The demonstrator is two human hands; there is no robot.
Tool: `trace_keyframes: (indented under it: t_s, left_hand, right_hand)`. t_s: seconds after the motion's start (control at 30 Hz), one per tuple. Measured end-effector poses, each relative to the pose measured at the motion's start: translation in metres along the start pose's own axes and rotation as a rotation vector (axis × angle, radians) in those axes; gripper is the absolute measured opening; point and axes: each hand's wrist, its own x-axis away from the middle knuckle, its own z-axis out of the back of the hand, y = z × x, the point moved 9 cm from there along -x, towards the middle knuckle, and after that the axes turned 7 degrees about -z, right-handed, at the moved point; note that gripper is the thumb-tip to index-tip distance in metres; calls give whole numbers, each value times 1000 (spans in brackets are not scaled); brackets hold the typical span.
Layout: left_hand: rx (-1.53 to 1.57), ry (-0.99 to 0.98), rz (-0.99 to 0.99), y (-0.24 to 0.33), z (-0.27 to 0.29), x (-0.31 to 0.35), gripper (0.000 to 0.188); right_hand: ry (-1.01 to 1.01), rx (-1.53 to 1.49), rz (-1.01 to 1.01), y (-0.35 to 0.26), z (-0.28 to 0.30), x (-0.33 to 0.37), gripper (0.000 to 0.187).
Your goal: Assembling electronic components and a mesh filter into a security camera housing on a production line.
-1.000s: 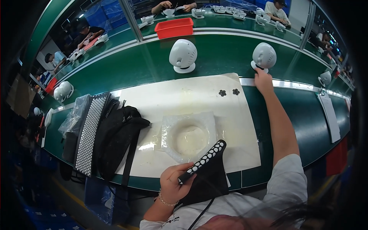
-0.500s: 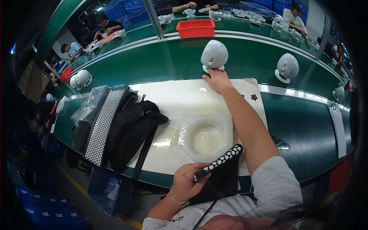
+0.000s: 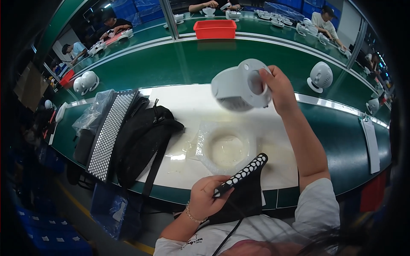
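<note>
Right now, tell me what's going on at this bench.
A person at a green workbench holds a white rounded fan-like unit up in the air with the right hand, above the white mat. The left hand grips a black pouch with a white dotted strip near the bench edge. A clear plastic bag lies on the mat, with a pile of black pouches to the left.

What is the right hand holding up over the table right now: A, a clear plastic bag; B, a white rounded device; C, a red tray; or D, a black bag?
B: the right hand grips a white rounded device, lifted above the white mat, while the red tray sits far back on the green table.
</note>
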Motion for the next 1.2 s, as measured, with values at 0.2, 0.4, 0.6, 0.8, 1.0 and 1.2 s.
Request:
trace_keyframes:
  t_s: [0.2, 0.4, 0.6, 0.8, 1.0, 1.2]
  left_hand:
    - [55, 109, 29, 0, 6, -1, 33]
    - [216, 136, 136, -14, 4, 6, 46]
    - [139, 172, 168, -14, 4, 14, 41]
    - [-35, 134, 68, -5, 8, 9, 24]
    - [-34, 140, -27, 0, 8, 6, 26]
    - [-33, 137, -27, 1, 8, 5, 26]
  right_hand:
    - [-383, -19, -184, 9, -57, 81, 33]
    - [-326, -99, -333, 38, -37, 95, 30]
    - [-310, 439, 579, 5, -15, 145, 26]
    - [-404, 696, 876, -20, -54, 177, 23]
    - [-449, 634, 726, -8, -53, 167, 21]
    - [-468, 620, 834, -15, -53, 175, 19]
